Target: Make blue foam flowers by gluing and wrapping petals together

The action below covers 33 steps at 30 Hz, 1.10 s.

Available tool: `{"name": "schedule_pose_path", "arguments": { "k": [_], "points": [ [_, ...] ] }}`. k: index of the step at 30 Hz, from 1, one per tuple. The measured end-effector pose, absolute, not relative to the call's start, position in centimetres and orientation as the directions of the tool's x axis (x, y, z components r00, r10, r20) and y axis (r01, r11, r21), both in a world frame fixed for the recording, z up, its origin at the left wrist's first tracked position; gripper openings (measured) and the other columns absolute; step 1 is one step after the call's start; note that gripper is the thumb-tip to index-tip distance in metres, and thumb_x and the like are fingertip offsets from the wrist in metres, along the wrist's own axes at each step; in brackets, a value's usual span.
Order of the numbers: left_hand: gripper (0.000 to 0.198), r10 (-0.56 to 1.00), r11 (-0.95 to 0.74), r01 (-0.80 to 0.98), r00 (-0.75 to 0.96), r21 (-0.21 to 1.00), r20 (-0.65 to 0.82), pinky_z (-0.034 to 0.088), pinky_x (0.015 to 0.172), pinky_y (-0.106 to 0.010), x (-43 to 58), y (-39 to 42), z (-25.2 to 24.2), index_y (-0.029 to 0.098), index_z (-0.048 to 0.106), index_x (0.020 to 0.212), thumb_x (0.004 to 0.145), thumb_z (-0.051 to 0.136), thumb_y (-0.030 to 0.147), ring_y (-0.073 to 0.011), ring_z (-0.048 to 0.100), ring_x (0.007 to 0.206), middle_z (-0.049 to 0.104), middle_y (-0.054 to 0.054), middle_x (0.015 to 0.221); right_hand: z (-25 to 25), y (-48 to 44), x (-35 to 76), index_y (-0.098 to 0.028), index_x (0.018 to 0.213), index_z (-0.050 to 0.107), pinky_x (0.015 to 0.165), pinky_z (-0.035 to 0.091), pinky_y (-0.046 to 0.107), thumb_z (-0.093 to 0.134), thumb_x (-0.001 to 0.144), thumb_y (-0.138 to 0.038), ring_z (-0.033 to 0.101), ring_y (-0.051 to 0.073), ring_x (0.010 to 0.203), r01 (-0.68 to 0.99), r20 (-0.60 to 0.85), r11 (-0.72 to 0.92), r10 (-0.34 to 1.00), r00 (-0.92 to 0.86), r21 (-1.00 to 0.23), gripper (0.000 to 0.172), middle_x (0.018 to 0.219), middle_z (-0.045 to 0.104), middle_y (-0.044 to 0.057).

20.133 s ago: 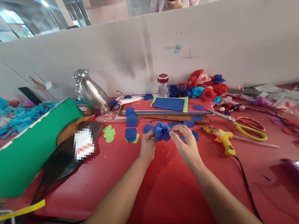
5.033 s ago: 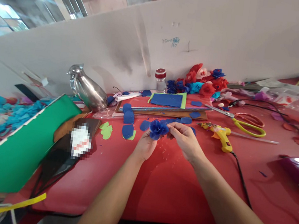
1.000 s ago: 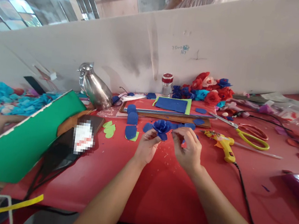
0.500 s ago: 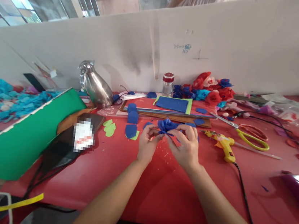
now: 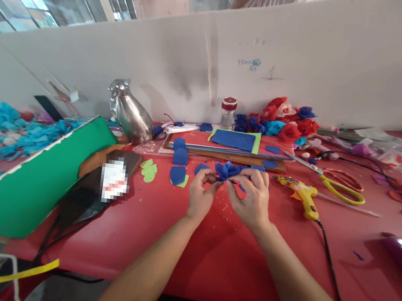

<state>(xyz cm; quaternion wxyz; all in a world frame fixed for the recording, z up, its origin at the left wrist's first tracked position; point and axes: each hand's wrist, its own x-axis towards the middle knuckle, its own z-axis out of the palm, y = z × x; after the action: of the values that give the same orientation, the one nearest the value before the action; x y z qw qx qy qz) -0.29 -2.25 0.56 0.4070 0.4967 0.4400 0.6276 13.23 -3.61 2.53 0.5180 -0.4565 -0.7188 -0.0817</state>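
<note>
Between my two hands is a blue paper flower (image 5: 227, 171), held above the red table (image 5: 161, 233). My left hand (image 5: 203, 194) pinches its left underside with thumb and fingers. From the other side my right hand (image 5: 252, 198) pinches the flower's base. Blue paper petals (image 5: 178, 174) lie in a column left of my hands, and another blue petal (image 5: 201, 168) lies just behind the left one. Light green cut pieces (image 5: 149, 171) rest further left. To the right of my right hand lies a yellow hot glue gun (image 5: 303, 197) with a black cord.
Scissors (image 5: 339, 184) with red and yellow handles lie beyond the glue gun. A steel jug (image 5: 131, 117), a red-lidded jar (image 5: 228, 112) and a heap of paper flowers (image 5: 287, 122) stand along the white partition (image 5: 154, 52). At left are a green board (image 5: 43, 185) and a dark pouch (image 5: 85, 200).
The flower has tipped slightly between my fingers, and both hands still pinch it. The whole view has shifted a little, so things appear slightly further right.
</note>
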Motion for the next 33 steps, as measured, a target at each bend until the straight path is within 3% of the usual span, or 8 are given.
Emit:
{"name": "schedule_pose_path", "arguments": {
  "k": [13,18,22,28,33],
  "points": [
    [0.023,0.948,-0.288,-0.045,-0.151,0.956,0.279,0.041,0.068,-0.025,-0.34,-2.19,0.68,0.022,0.065,0.085,0.065,0.068,0.010,-0.0129,0.055,0.067,0.062,0.002,0.067,2.54,-3.92,13.36,-0.024,0.083,0.065,0.074,0.042,0.038,0.061,0.081,-0.020,0.052,0.020,0.080,0.776,0.858,0.591,0.495,-0.134,-0.220,0.006,0.086,0.059,0.005],
    [0.019,0.960,-0.245,-0.198,-0.183,0.949,0.210,0.044,0.075,-0.027,-0.50,-1.83,0.55,0.021,0.067,0.077,0.060,0.074,0.015,-0.0150,0.058,0.074,0.066,0.000,0.074,3.02,-4.51,13.49,-0.027,0.096,0.060,0.075,0.042,0.038,0.064,0.080,-0.025,0.055,0.020,0.081,0.687,0.898,0.686,0.426,-0.110,-0.241,0.017,0.087,0.060,0.004],
    [0.016,0.985,-0.168,-0.357,-0.108,0.919,0.137,0.044,0.078,-0.029,-0.62,-1.72,0.78,0.020,0.068,0.073,0.059,0.076,0.020,-0.0147,0.058,0.075,0.067,0.001,0.073,2.92,-4.36,13.43,-0.026,0.102,0.052,0.075,0.043,0.040,0.069,0.076,-0.031,0.057,0.023,0.083,0.692,0.911,0.687,0.399,-0.102,-0.223,0.031,0.088,0.060,0.005],
    [0.020,0.988,-0.131,-0.445,0.012,0.886,0.153,0.041,0.086,-0.032,-0.53,-1.87,1.15,0.022,0.069,0.073,0.057,0.080,0.027,-0.0154,0.059,0.079,0.067,0.002,0.073,2.83,-4.01,13.36,-0.026,0.096,0.057,0.071,0.043,0.037,0.060,0.080,-0.014,0.055,0.020,0.081,0.680,0.907,0.697,0.405,-0.111,-0.228,0.021,0.088,0.058,0.005],
    [0.020,0.990,-0.122,-0.461,0.002,0.879,0.138,0.042,0.083,-0.031,-0.60,-1.71,0.91,0.022,0.065,0.068,0.058,0.080,0.031,-0.0132,0.055,0.073,0.062,0.004,0.070,3.06,-4.27,13.35,-0.028,0.094,0.061,0.069,0.043,0.035,0.057,0.081,-0.009,0.054,0.018,0.078,0.648,0.896,0.724,0.421,-0.142,-0.237,0.023,0.087,0.056,0.004]
  ]
}}
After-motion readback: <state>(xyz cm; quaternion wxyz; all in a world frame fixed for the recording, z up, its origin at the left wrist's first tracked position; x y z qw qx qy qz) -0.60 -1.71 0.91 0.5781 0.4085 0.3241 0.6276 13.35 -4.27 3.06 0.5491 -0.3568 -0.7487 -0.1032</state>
